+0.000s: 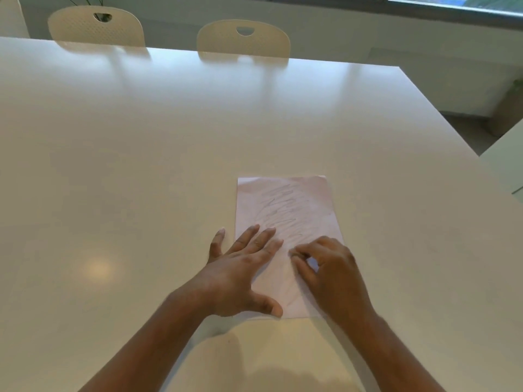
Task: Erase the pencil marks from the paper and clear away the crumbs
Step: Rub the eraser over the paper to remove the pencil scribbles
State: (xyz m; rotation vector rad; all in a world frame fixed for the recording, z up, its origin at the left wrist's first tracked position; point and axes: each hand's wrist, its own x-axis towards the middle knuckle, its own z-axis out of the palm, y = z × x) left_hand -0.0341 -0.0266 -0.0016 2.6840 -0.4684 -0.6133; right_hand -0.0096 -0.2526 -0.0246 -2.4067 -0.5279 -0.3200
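Erasing in hand, I'd say: left hand (240, 267) flat, fingers (250, 236) spread, pins paper (285, 199) to table (141, 165); right hand (332, 268) pinches a small thing, likely eraser (312, 263), by the scribbles (283, 213). Next: short firm rubs.

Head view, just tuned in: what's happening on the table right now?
A person is working on a sheet of paper on the white table. The left hand lies flat, fingers spread, pinning the sheet's near left side. The right hand pinches what looks like a pale eraser against the near right part. Grey pencil scribbles cover much of the paper, so erasing is far from done. No crumbs can be made out.
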